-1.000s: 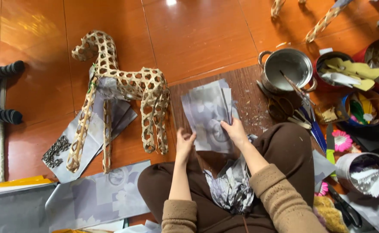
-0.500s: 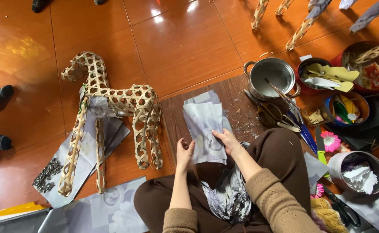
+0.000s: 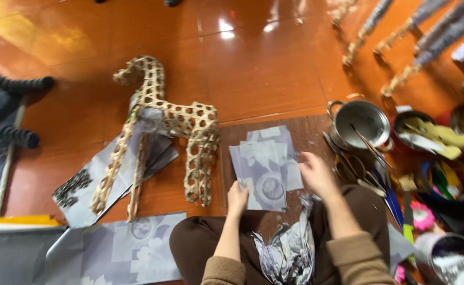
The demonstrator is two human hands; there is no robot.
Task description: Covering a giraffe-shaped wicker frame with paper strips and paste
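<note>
you are sitting on a glossy orange-brown floor (image 3: 274, 68) with your knees spread, looking down at your own two hands. your left hand (image 3: 237, 198) rests on the lower left corner of a grey printed paper sheet (image 3: 261, 169), its fingers curled onto the edge and pinching it. your right hand (image 3: 316, 174) sits at the right edge of the same sheet; it is blurred, so you cannot tell whether its fingers are closed on the paper or only lying against it. the sheet lies flat on a dark wooden board (image 3: 242, 134) just in front of your knees, on top of a few more grey sheets fanned beneath it.

just beside the board, to the left, a woven cane horse frame (image 3: 163, 116) stands on the floor over more grey paper (image 3: 84, 184). a larger grey printed sheet (image 3: 131, 248) lies by your left knee. crumpled grey paper scraps (image 3: 290, 248) sit in your lap between your thighs.

to your right, near your right hand, a steel pot (image 3: 361, 121) holds a thin stick, with scissors (image 3: 348, 163) just below it. further right are bowls of coloured scraps (image 3: 445, 179) and a white tub (image 3: 448, 256). at the far left edge, someone else's striped socks (image 3: 18, 84) show, well apart from you.
</note>
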